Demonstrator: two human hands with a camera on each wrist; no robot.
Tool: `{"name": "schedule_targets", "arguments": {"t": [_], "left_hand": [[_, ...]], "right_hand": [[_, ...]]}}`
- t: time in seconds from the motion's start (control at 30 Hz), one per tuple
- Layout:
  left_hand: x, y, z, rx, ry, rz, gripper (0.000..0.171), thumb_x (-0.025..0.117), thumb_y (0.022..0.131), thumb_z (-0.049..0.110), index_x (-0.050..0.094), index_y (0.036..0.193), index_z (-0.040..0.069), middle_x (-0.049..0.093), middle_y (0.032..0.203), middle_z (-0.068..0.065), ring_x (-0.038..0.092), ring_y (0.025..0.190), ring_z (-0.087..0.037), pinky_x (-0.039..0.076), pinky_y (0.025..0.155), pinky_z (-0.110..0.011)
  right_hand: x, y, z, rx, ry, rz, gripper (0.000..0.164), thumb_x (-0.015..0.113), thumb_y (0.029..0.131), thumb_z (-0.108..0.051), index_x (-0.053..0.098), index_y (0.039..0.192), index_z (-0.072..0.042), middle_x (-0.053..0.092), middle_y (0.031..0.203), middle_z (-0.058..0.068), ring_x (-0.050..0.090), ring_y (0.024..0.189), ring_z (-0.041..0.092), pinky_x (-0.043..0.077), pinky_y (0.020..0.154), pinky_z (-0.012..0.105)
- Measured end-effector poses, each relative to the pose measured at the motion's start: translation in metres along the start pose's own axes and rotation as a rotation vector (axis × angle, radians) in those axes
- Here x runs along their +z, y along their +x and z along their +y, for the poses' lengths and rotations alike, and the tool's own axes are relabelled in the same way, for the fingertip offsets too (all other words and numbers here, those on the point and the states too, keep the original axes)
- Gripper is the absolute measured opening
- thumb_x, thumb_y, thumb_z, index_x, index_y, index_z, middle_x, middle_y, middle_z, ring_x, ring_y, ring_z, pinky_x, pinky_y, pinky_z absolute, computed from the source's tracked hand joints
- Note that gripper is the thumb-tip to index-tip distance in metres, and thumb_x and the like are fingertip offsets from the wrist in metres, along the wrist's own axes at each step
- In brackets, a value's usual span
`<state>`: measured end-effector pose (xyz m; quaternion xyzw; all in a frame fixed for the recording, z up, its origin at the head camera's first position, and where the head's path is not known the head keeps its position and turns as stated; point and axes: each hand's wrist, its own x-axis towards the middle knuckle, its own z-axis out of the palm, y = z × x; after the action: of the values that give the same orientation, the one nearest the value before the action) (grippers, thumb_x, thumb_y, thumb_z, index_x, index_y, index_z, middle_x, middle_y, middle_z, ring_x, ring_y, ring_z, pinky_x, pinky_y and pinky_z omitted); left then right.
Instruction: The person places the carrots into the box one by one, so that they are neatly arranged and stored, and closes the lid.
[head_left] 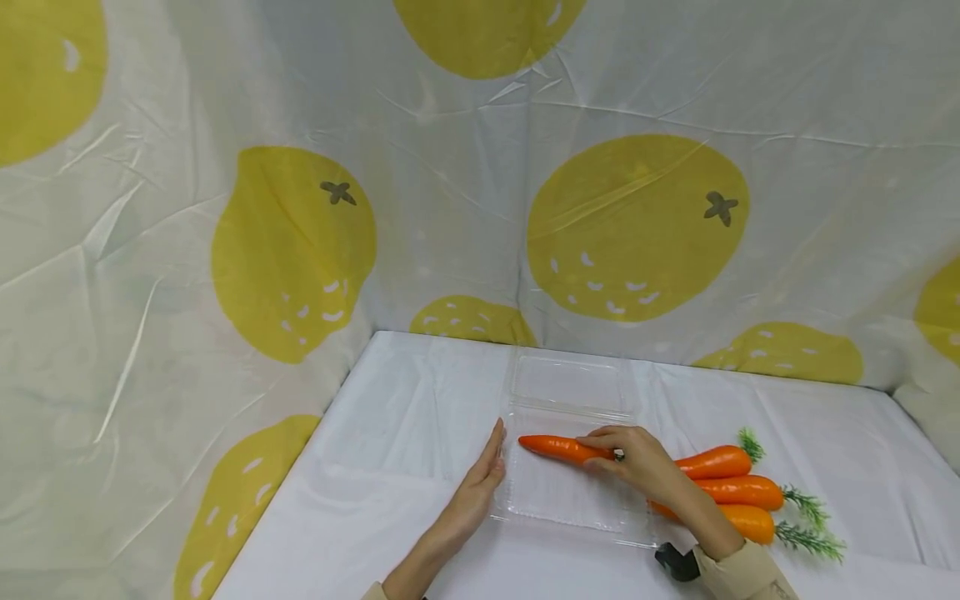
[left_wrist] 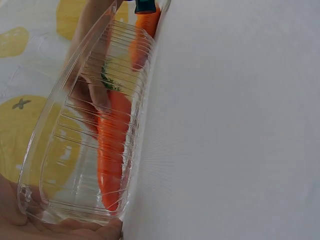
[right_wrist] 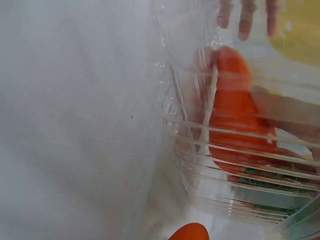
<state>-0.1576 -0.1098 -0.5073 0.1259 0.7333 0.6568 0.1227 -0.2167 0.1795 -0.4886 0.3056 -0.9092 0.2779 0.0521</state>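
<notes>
In the head view a clear plastic clamshell box [head_left: 558, 504] lies unfolded on the white table, its lid [head_left: 570, 381] spread towards the back. My right hand [head_left: 637, 461] pinches an orange toy carrot [head_left: 553, 447] near its leafy end, over the box base, tip pointing left. Through the ribbed side wall in the left wrist view, the carrot [left_wrist: 111, 155] shows low within the box. My left hand [head_left: 468, 498] rests against the left side of the box with its fingers extended; in the left wrist view its fingers [left_wrist: 82, 226] lie along the box end.
Three more carrots with green tops lie to the right of the box, partly behind my right forearm: a back one [head_left: 716, 461], a middle one [head_left: 750, 492] and a front one [head_left: 752, 522]. A lemon-print curtain [head_left: 450, 208] encloses the back and left of the table.
</notes>
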Motion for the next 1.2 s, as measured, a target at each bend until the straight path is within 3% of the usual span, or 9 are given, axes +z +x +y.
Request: {"name": "schedule_targets", "arguments": {"t": [0.27,0.53,0.87,1.2], "left_hand": [[0.0,0.001,0.0,0.002,0.009,0.0,0.06,0.028,0.114,0.016,0.001,0.168,0.019,0.001,0.176,-0.011,-0.001,0.162,-0.035,0.001,0.13,-0.059],[-0.002,0.001,0.002,-0.001,0.005,0.004,0.061,0.028,0.114,0.015,0.001,0.168,0.017,0.001,0.175,-0.013,-0.002,0.162,-0.037,0.001,0.13,-0.059],[-0.001,-0.001,-0.001,0.001,-0.001,0.017,0.061,0.028,0.114,0.013,0.001,0.168,0.016,0.002,0.175,-0.016,0.0,0.161,-0.039,0.002,0.129,-0.06],[0.0,0.001,-0.002,0.007,-0.004,0.014,0.061,0.029,0.114,0.013,0.001,0.168,0.017,0.001,0.175,-0.013,0.0,0.162,-0.037,0.004,0.13,-0.058]], "right_hand": [[-0.001,0.003,-0.004,0.049,-0.037,-0.039,0.031,0.084,0.087,-0.023,0.081,0.117,-0.018,0.079,0.11,0.003,0.072,0.096,0.02,0.056,0.073,0.024],[0.006,0.006,-0.008,-0.001,-0.085,0.016,0.031,0.084,0.086,-0.019,0.081,0.116,-0.014,0.073,0.103,-0.002,0.068,0.093,0.019,0.058,0.078,0.033],[0.009,0.008,-0.016,0.005,-0.202,0.008,0.033,0.085,0.085,-0.022,0.081,0.117,-0.018,0.069,0.103,-0.004,0.065,0.095,0.017,0.059,0.076,0.031],[0.015,0.003,-0.007,0.028,-0.145,0.079,0.033,0.087,0.083,-0.024,0.082,0.116,-0.02,0.072,0.107,-0.007,0.066,0.1,0.017,0.059,0.081,0.032]]}}
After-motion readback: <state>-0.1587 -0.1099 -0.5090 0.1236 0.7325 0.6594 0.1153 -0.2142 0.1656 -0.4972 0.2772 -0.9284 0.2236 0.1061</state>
